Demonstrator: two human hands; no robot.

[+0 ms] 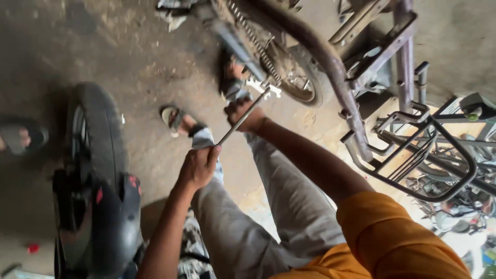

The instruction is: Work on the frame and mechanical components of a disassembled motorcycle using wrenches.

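The person's left hand (pixel 199 166) is clamped around the near end of a long steel wrench (pixel 243 116), while the right hand (pixel 247 114) is closed on the shaft further up, just short of the motorcycle's rear sprocket (pixel 289 72), where the head meets the axle. The bar looks rigid, fairly heavy and probably greasy, so a grip at the far end from the sprocket gives the best leverage, with the upper hand steadying it.

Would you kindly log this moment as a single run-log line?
left hand: grips metal rod lower end | right hand: holds rod higher up | rod tip: at sprocket by chain
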